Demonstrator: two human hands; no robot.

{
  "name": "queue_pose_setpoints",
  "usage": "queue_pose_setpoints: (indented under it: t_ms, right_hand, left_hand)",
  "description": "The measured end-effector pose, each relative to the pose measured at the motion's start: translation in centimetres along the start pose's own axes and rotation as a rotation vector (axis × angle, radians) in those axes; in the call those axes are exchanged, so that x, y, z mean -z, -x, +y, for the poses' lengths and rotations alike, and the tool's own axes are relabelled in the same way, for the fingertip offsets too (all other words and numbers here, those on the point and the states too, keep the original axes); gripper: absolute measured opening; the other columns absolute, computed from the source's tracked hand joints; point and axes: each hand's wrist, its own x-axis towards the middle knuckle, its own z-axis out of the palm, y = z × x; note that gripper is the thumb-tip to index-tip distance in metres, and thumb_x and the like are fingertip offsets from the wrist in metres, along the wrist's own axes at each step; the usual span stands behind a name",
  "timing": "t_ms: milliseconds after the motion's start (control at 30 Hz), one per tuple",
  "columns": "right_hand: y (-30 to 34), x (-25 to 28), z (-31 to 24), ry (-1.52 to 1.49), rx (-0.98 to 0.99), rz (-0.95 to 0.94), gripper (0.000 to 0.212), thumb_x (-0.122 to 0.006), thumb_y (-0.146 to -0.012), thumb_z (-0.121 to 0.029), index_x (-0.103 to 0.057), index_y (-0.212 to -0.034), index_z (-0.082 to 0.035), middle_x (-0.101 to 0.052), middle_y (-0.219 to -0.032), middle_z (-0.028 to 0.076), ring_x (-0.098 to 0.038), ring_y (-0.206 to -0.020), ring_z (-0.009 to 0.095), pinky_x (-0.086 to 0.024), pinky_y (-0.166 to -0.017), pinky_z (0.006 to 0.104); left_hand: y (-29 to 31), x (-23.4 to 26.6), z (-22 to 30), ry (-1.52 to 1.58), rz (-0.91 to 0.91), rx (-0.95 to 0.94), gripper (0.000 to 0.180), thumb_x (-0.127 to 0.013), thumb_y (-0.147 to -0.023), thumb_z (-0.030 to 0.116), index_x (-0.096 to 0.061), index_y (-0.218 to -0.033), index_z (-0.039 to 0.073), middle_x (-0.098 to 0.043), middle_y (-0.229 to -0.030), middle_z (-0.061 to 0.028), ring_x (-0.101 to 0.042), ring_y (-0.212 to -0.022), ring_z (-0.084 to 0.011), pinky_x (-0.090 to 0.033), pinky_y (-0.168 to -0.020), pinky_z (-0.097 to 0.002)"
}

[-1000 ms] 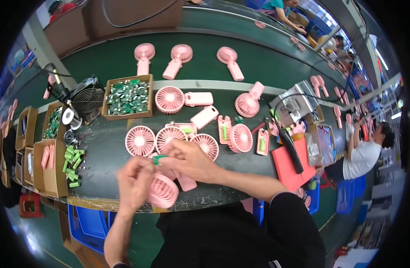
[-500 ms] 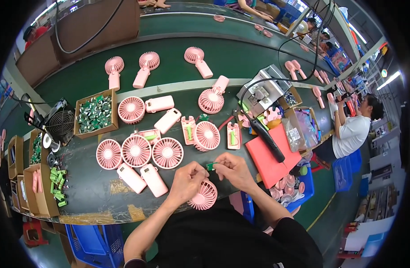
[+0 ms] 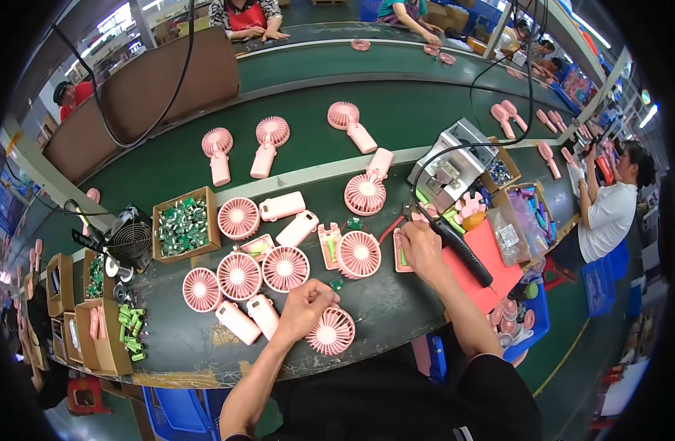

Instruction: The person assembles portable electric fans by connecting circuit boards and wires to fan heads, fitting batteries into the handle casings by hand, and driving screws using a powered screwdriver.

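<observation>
My left hand (image 3: pixel 306 312) pinches a small green circuit board (image 3: pixel 336 284) between thumb and fingers. Just below it, a pink fan head (image 3: pixel 331 331) with a round slatted grille lies near the table's front edge. My right hand (image 3: pixel 422 251) reaches forward with curled fingers over a pink handle shell (image 3: pixel 400 266) holding a green battery. What those fingertips grip, if anything, is hidden. A red-handled tool (image 3: pixel 390 229) lies close beside them. Between my hands sits another pink fan (image 3: pixel 358 254), next to an opened handle shell (image 3: pixel 328 246).
Pink fans and closed handles (image 3: pixel 238 322) lie left of centre. A cardboard box of circuit boards (image 3: pixel 184 226) stands behind them; green batteries (image 3: pixel 131 331) lie far left. A black-handled tool (image 3: pixel 462 253) rests over a red pad (image 3: pixel 492 283) at right. Beyond runs a green conveyor (image 3: pixel 300 176).
My right hand has left the circuit board and moved forward and right to the handle shell. My left hand keeps the board. The view has shifted, so the table appears lower and further right.
</observation>
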Motion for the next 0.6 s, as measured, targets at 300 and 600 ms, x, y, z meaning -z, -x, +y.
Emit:
queue_pose_setpoints:
  t_ms: [300,600]
  right_hand:
    - [1.3,2.8,-1.1,-0.685,-0.192,-0.005,0.008,-0.065,-0.083,0.000,-0.066,-0.089,0.005,-0.064,-0.082,0.005,-0.060,-0.072,0.010,-0.045,-0.064,0.0228]
    - [4.3,1.2,-4.7,-1.064,-0.382,-0.406,0.009,-0.067,-0.082,0.002,-0.067,-0.089,0.006,-0.064,-0.089,0.009,-0.065,-0.072,0.012,-0.052,-0.063,0.0229]
  left_hand:
    - [0.1,-0.1,2.2,0.209,-0.012,0.032,0.025,-0.056,-0.092,-0.001,-0.044,-0.114,-0.007,-0.068,-0.091,-0.0176,-0.068,-0.083,-0.0204,-0.056,-0.075,-0.0317]
    - [-0.5,-0.1,2.5,0.257,0.018,0.175,0.029,-0.062,-0.091,0.004,-0.056,-0.117,-0.006,-0.070,-0.085,-0.0147,-0.068,-0.070,-0.0161,-0.052,-0.061,-0.0233]
